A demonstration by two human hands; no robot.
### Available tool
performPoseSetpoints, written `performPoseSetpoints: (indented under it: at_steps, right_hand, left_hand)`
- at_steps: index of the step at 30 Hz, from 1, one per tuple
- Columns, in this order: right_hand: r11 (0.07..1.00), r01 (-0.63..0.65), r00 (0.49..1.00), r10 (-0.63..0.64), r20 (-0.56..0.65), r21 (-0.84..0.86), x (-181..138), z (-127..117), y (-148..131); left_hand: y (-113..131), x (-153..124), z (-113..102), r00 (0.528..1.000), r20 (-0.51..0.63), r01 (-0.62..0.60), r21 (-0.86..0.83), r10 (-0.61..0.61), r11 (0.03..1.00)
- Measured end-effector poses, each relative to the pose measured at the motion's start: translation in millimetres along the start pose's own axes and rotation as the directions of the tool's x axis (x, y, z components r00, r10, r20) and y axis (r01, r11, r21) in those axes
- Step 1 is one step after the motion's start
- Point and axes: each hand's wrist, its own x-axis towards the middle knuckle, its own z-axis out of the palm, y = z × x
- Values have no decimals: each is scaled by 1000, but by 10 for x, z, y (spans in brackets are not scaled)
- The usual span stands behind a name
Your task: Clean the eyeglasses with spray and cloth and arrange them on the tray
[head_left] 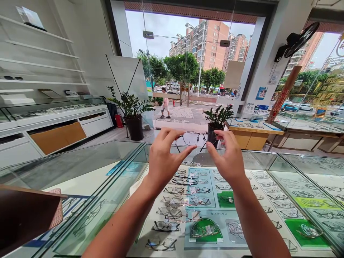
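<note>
A pair of thin, dark-framed eyeglasses (198, 138) is held up above a glass display case, its clear lenses facing me and its temples pointing away. My left hand (167, 154) pinches the left end of the frame between thumb and fingers. On the other side, my right hand (228, 152) grips the right end in the same way, its fingers covering part of that rim. Small print shows on the left lens. Below both hands, rows of eyeglasses (176, 190) lie in the case.
The glass display case (145, 157) spans the front, with green cards (205, 229) among its frames. A brown panel (29, 211) juts in at left. Beyond stand two potted plants (134, 127), a fire extinguisher (118, 120), side counters (252, 134) and a glass door. A person (165, 103) walks outside.
</note>
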Motion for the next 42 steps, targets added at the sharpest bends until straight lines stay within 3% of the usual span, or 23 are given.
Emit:
performPoseSetpoints:
  at_steps: [9,16,23,34,42]
  right_hand:
    - [997,8,999,-3,-54,76,-5,-46,-23]
    - [978,-22,990,50,-131,206,48,-80,67]
    - [953,-103,988,130,-77,284,60,-75,87]
    - [754,-232,971,219,98,614,71,-39,82]
    - [607,-289,953,254,164,740,64,-33,60]
  left_hand:
    - [-140,29,28,997,26,79,-73,-77,994]
    - [-250,37,85,985,-170,15,-55,-24,998]
    - [-214,21,108,981,-194,-19,-20,15,1000]
    - [-226,25,133,988,-155,-31,-127,12,991]
    - [-251,21,176,987,-154,-72,-182,43,981]
